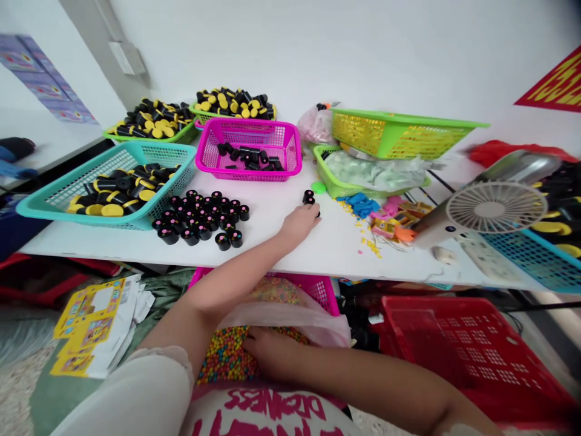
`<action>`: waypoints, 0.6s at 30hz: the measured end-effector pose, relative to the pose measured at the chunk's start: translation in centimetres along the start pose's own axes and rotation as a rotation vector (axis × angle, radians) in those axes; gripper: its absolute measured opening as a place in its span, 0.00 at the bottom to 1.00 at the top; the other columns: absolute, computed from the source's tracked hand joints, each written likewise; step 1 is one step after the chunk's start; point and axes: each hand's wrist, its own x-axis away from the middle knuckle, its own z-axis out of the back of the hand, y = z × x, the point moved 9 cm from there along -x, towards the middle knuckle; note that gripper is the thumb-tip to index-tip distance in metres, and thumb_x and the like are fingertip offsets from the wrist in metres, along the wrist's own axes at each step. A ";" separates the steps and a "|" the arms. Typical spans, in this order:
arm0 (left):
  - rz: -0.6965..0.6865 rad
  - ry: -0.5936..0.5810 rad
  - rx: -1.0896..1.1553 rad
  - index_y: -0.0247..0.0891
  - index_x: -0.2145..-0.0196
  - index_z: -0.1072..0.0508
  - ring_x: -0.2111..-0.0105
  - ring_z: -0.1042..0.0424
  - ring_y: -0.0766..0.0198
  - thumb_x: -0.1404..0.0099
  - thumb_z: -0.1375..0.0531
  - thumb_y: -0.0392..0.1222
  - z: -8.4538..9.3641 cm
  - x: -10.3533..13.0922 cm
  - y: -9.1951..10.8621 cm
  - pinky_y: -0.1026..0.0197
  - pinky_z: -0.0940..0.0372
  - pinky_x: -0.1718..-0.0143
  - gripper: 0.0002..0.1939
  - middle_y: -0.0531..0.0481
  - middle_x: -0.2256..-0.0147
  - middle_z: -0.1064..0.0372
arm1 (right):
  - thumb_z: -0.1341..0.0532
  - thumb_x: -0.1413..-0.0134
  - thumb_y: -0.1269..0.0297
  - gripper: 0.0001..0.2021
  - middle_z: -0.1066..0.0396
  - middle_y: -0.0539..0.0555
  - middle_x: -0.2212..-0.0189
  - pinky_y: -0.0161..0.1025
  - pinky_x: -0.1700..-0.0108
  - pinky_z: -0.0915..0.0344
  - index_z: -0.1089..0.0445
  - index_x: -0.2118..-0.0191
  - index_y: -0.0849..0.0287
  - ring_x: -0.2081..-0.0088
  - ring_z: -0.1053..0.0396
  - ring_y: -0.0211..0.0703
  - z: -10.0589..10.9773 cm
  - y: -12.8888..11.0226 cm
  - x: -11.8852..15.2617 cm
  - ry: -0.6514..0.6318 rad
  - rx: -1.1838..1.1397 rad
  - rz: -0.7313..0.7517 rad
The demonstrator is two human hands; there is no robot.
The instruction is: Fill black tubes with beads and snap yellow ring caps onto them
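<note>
My left grip point(299, 226) is at black tubs point(309, 195), inward from the front edge of the surface point(336, 248); my right grip point(272, 354) is among beads point(227, 354) below it. I can't tell whether either pinches anything. Tubs look light, stiff, smooth: I'd hold their sides.

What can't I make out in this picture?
In the head view:
Black tubes at the left hand: partly hidden by that hand.
Whatever the right hand may hold among the colored beads: hidden by the hand itself.
Red sign: cut off by the right edge.
</note>
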 end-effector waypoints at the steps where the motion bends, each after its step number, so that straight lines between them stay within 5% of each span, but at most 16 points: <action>1: -0.026 -0.017 0.019 0.32 0.55 0.31 0.57 0.29 0.54 0.30 0.45 0.36 0.4 0.5 0.6 0.53 0.33 0.55 0.08 0.39 0.57 0.29 | 0.41 0.47 0.73 0.12 0.26 0.63 0.55 0.39 0.60 0.31 0.28 0.56 0.65 0.58 0.26 0.51 0.1 0.1 0.0 -0.001 -0.015 -0.004; 5: -0.110 -0.081 0.138 0.37 0.51 0.32 0.56 0.28 0.62 0.34 0.39 0.38 3.9 6.2 2.6 0.60 0.34 0.52 0.14 0.47 0.56 0.28 | 0.41 0.51 0.78 0.16 0.24 0.62 0.57 0.38 0.60 0.31 0.28 0.55 0.64 0.59 0.25 0.49 0.3 0.4 0.1 0.022 -0.094 -0.027; 7: -0.107 -0.117 0.283 0.41 0.46 0.34 0.55 0.27 0.63 0.37 0.35 0.42 6.3 11.1 3.0 0.62 0.32 0.53 0.23 0.49 0.53 0.28 | 0.43 0.50 0.79 0.17 0.23 0.61 0.59 0.39 0.60 0.31 0.28 0.55 0.63 0.60 0.25 0.49 0.4 0.5 0.2 0.041 -0.138 -0.041; 10: 0.003 -0.197 0.358 0.43 0.48 0.29 0.56 0.25 0.61 0.40 0.33 0.47 8.6 19.2 2.2 0.61 0.31 0.54 0.23 0.49 0.53 0.27 | 0.45 0.46 0.78 0.17 0.23 0.60 0.57 0.42 0.55 0.31 0.28 0.53 0.62 0.56 0.26 0.49 0.8 0.3 0.3 0.073 -0.194 -0.035; 14: 0.082 -0.161 0.280 0.39 0.61 0.24 0.60 0.25 0.62 0.40 0.33 0.43 8.7 28.1 0.5 0.63 0.30 0.58 0.10 0.49 0.61 0.25 | 0.42 0.42 0.74 0.15 0.24 0.57 0.52 0.44 0.48 0.33 0.27 0.51 0.59 0.50 0.28 0.48 1.7 -0.7 0.7 0.116 -0.361 0.029; 18: 0.236 -0.143 0.217 0.38 0.63 0.23 0.64 0.25 0.63 0.41 0.34 0.38 6.3 33.3 -1.5 0.65 0.30 0.62 0.07 0.48 0.64 0.25 | 0.39 0.43 0.72 0.14 0.22 0.56 0.55 0.44 0.49 0.32 0.26 0.51 0.59 0.54 0.25 0.47 2.9 -1.3 1.2 0.127 -0.494 -0.028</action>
